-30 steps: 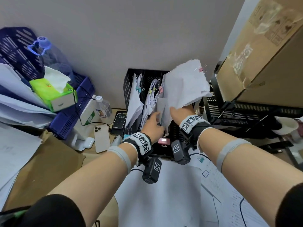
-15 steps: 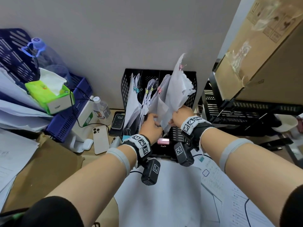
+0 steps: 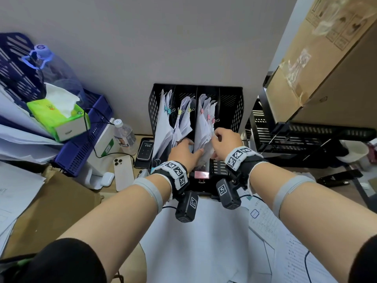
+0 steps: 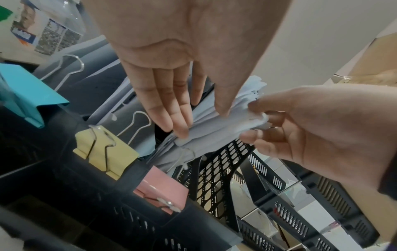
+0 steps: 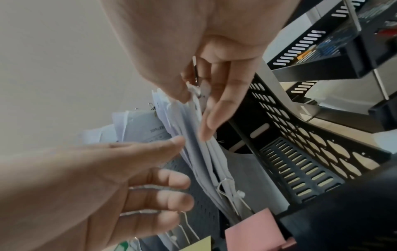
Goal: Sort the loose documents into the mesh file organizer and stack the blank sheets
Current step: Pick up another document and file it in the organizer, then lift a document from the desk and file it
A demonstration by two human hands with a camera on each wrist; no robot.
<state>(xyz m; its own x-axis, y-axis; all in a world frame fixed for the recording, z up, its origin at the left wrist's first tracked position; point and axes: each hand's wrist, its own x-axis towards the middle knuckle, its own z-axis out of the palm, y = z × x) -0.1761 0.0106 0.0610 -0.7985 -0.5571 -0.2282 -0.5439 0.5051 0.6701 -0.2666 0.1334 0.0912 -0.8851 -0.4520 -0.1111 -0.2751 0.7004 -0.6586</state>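
Note:
The black mesh file organizer (image 3: 234, 111) stands against the wall and holds clipped paper bundles in its first three slots. My right hand (image 3: 216, 137) pinches the near edge of the pink-clipped document bundle (image 3: 205, 123) standing in the third slot; in the right wrist view its thumb and fingers (image 5: 210, 118) clamp the sheets (image 5: 193, 144). My left hand (image 3: 191, 147) reaches in beside it with straight fingers, and its thumb (image 4: 223, 108) touches the same bundle (image 4: 214, 130). A large blank sheet (image 3: 204, 242) lies on the desk below my wrists, with printed documents (image 3: 285, 242) to its right.
Pink (image 3: 201, 175), yellow (image 4: 107, 152) and teal (image 4: 25, 95) binder clips sit on the organizer's front edge. Blue baskets (image 3: 81, 144), a tissue box (image 3: 59, 117), a bottle (image 3: 124, 137) and two phones (image 3: 123, 172) crowd the left. A black tray rack (image 3: 295, 139) and cardboard box (image 3: 326, 68) stand right.
My right hand has brought the pink-clipped bundle down from above the organizer into the third slot. My left hand stayed at the slot and now touches the bundle.

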